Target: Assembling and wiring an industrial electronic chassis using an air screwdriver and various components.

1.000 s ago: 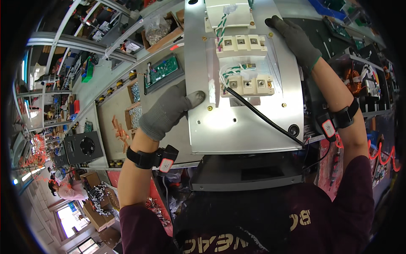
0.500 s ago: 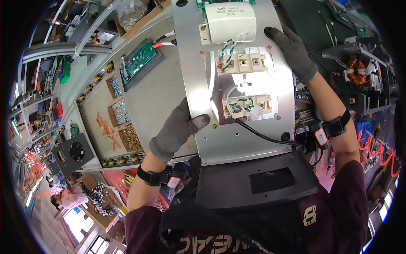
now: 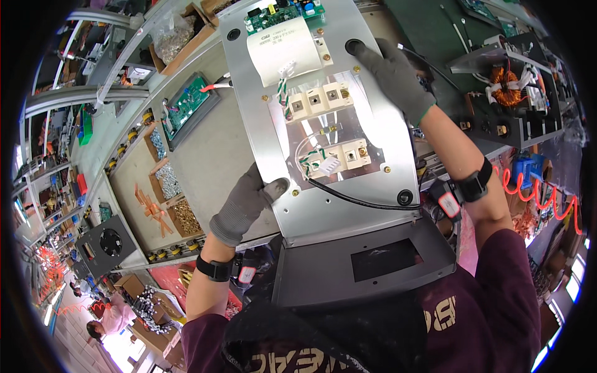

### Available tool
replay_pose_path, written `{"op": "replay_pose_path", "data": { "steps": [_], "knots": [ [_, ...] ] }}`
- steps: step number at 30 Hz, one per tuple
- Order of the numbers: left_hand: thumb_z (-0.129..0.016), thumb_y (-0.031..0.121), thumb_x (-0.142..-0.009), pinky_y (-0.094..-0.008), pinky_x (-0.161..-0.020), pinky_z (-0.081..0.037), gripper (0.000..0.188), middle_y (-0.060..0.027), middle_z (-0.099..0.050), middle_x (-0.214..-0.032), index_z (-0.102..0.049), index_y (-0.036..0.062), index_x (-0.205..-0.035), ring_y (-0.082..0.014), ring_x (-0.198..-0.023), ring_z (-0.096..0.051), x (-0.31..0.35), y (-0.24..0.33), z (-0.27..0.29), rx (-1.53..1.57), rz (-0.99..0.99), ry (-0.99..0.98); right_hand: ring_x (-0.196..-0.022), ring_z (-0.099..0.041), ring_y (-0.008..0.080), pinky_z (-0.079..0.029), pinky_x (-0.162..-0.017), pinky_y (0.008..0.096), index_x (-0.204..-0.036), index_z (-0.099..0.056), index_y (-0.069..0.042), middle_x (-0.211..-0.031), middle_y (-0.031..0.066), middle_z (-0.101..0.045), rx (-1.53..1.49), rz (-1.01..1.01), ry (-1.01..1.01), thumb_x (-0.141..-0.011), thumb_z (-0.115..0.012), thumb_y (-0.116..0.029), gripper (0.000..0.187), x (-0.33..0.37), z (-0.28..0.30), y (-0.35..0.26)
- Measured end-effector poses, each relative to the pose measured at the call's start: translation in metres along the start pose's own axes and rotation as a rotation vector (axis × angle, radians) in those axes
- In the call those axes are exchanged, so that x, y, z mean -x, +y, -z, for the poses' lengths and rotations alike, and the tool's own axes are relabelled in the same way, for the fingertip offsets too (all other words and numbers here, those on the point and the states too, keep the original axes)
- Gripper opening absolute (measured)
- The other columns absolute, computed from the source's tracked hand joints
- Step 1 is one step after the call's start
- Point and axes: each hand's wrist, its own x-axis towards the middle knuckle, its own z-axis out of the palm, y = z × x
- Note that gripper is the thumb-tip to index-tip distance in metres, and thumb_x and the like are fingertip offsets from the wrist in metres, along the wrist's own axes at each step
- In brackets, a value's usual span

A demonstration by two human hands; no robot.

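A silver metal chassis panel (image 3: 367, 211) hangs tilted between my two gloved hands, its top leaning left. My left hand (image 3: 241, 208) grips the lower left edge, thumb on the face and the other fingers hidden behind. My right hand (image 3: 401, 84) is closed on the upper right edge, fingertips by a black grommet (image 3: 354, 46). Mounted on the panel are a white capacitor (image 3: 283, 53), a green circuit board (image 3: 283, 17) and two cream power modules (image 3: 320, 101) with green-and-white twisted wires. A black cable (image 3: 360, 200) crosses the lower part. A dark cover plate (image 3: 323, 267) joins the bottom edge, near my body.
On the bench to the left are a green circuit board on a dark plate (image 3: 186, 105), trays of small screws (image 3: 166, 180) and copper strips (image 3: 152, 208). At right stands a black housing with a copper coil (image 3: 505, 87). Red coiled hose (image 3: 541, 199) hangs beyond my right forearm.
The panel has swung left at its top and come slightly nearer, showing more of its circuit board. Both hands have moved left with it, still gripping its edges.
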Motion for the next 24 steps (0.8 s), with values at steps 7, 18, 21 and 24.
{"op": "replay_pose_path", "data": {
  "steps": [7,18,21,24],
  "knots": [
    [-0.061,0.032,-0.086,-0.0219,-0.063,-0.042,0.053,-0.0011,-0.057,-0.094,-0.043,0.0018,-0.127,-0.0069,-0.076,-0.049,0.012,-0.016,-0.005,0.231,-0.132,-0.024,-0.091,-0.057,0.0178,-0.046,-0.079,0.0310,-0.121,-0.051,-0.001,-0.104,0.0128,-0.061,0.217,0.154,-0.058,-0.085,-0.060,-0.030,0.047,0.013,0.006,-0.001],
    [-0.056,0.010,-0.080,-0.0259,-0.071,-0.049,0.042,-0.0067,-0.060,-0.104,-0.051,0.0047,-0.121,-0.0110,-0.082,-0.056,0.025,-0.144,0.053,0.256,-0.236,0.285,-0.103,-0.054,0.0154,-0.044,-0.082,0.0257,-0.138,-0.032,0.001,-0.120,0.0133,-0.053,0.027,0.096,-0.119,-0.086,-0.057,-0.018,0.060,0.092,-0.006,-0.047],
    [-0.052,0.014,-0.081,-0.0359,-0.077,-0.050,0.030,-0.0164,-0.064,-0.104,-0.061,0.0076,-0.109,-0.0274,-0.091,-0.064,0.054,-0.256,0.141,-0.397,0.160,0.946,-0.095,-0.058,0.0151,-0.046,-0.077,0.0267,-0.136,-0.037,-0.001,-0.116,0.0061,-0.057,0.408,-0.024,-0.258,-0.086,-0.060,-0.040,0.067,0.105,0.027,-0.065],
    [-0.055,0.040,-0.082,-0.0436,-0.087,-0.048,0.052,-0.0221,-0.052,-0.124,-0.050,0.0103,-0.125,-0.0367,-0.108,-0.055,0.074,-0.343,0.205,-0.601,0.759,0.947,-0.092,-0.059,0.0132,-0.047,-0.075,0.0263,-0.136,-0.039,-0.007,-0.113,0.0060,-0.058,0.122,-0.227,-0.103,-0.088,-0.057,-0.035,0.058,0.125,0.066,-0.066]
  ]
}}
